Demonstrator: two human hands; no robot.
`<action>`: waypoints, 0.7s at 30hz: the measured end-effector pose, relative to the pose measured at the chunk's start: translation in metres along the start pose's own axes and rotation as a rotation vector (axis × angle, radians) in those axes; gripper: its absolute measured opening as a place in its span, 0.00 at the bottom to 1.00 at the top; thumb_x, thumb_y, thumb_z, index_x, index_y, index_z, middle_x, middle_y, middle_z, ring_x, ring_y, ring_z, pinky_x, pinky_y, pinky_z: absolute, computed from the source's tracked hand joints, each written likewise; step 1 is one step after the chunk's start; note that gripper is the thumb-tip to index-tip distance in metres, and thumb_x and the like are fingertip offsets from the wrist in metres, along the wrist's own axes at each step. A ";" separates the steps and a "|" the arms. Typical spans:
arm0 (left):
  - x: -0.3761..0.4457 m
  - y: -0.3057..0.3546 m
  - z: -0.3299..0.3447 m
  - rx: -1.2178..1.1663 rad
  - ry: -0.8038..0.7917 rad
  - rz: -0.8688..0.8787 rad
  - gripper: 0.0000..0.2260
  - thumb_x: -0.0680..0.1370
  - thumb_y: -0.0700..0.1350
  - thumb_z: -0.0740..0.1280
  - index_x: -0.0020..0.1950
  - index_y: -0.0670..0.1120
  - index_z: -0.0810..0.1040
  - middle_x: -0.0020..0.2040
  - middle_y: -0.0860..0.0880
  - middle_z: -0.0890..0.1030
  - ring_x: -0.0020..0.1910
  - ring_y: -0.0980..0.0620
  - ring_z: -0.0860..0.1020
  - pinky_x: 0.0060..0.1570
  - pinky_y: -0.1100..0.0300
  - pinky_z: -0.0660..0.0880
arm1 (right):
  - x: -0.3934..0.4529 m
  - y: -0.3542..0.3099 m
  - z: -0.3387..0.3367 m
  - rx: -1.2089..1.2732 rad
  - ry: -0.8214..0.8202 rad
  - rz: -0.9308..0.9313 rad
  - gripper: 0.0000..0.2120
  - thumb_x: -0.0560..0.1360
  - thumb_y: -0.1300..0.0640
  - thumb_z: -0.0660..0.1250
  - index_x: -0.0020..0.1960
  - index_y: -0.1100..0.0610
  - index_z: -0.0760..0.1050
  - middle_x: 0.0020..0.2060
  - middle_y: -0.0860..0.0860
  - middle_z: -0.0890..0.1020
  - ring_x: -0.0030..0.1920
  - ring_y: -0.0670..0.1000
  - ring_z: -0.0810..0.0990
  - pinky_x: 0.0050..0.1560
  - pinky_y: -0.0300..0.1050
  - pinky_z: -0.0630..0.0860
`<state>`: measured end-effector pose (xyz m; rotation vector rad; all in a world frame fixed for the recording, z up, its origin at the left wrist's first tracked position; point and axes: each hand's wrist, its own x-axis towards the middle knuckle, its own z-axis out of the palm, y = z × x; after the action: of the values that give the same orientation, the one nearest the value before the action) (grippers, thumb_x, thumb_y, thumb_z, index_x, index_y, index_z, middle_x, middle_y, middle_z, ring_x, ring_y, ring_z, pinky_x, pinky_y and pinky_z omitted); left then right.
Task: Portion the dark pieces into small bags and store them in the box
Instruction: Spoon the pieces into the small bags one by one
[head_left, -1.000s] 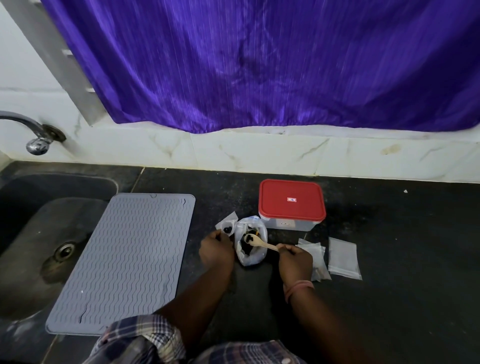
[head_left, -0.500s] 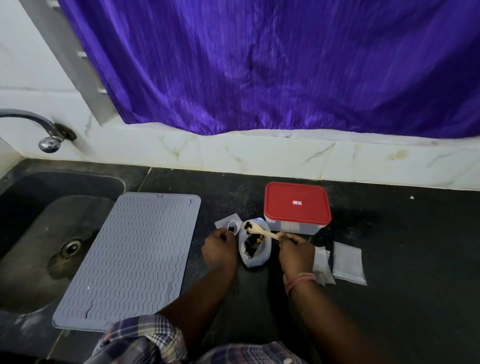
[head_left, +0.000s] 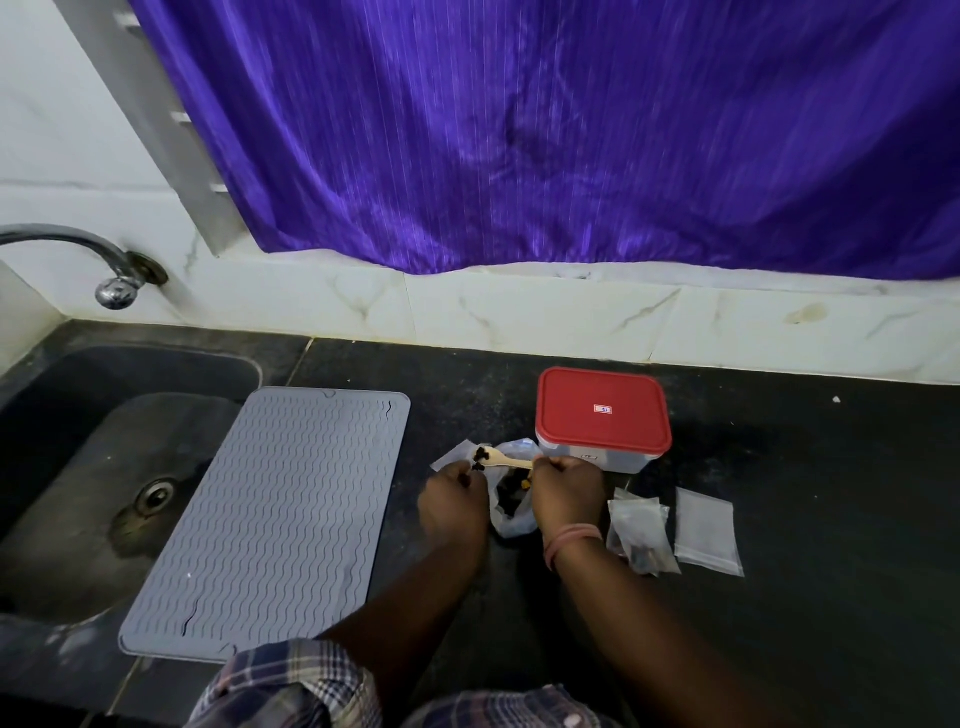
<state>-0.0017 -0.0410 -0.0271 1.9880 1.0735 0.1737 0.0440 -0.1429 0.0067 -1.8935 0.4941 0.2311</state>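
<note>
My right hand (head_left: 567, 491) grips the handle of a small wooden spoon (head_left: 506, 460). The spoon's bowl carries dark pieces (head_left: 480, 456) over the mouth of a small clear bag (head_left: 457, 453), which my left hand (head_left: 453, 503) holds open. Between my hands stands a larger clear bag (head_left: 511, 506) with more dark pieces inside. A clear box with a red lid (head_left: 602, 413) sits shut just behind my right hand. Filled small bags (head_left: 640, 532) and a flat small bag (head_left: 706, 531) lie to the right.
A grey ribbed mat (head_left: 270, 514) lies left of my hands, partly over the edge of the dark sink (head_left: 78, 467). A tap (head_left: 111, 280) juts from the wall above the sink. A purple curtain (head_left: 571, 130) hangs behind the black counter (head_left: 831, 493).
The spoon has lifted out of the larger bag and swung left, so its loaded bowl is now at the small bag held by my left hand.
</note>
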 end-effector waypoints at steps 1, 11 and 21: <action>0.001 -0.002 0.002 0.004 -0.005 0.013 0.10 0.80 0.46 0.64 0.49 0.48 0.85 0.45 0.47 0.86 0.47 0.47 0.84 0.49 0.55 0.80 | -0.001 -0.001 0.002 -0.007 -0.012 -0.007 0.08 0.76 0.56 0.67 0.43 0.56 0.83 0.39 0.52 0.84 0.41 0.51 0.82 0.41 0.39 0.72; -0.001 0.001 0.003 -0.118 0.028 -0.034 0.11 0.79 0.43 0.65 0.42 0.46 0.85 0.38 0.47 0.85 0.40 0.48 0.84 0.45 0.51 0.82 | -0.007 0.039 0.004 -0.719 -0.210 -1.011 0.08 0.74 0.59 0.68 0.53 0.55 0.80 0.51 0.52 0.79 0.48 0.51 0.79 0.49 0.47 0.79; 0.053 -0.056 0.038 -0.308 -0.012 -0.183 0.19 0.67 0.58 0.59 0.44 0.50 0.85 0.38 0.51 0.87 0.41 0.48 0.86 0.48 0.47 0.84 | 0.003 0.038 -0.026 -0.555 -0.129 -1.077 0.10 0.71 0.60 0.65 0.50 0.56 0.81 0.47 0.52 0.77 0.43 0.49 0.78 0.45 0.42 0.77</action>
<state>0.0145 -0.0098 -0.1054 1.6073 1.1401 0.2151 0.0278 -0.1790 -0.0165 -2.3829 -0.7748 -0.2548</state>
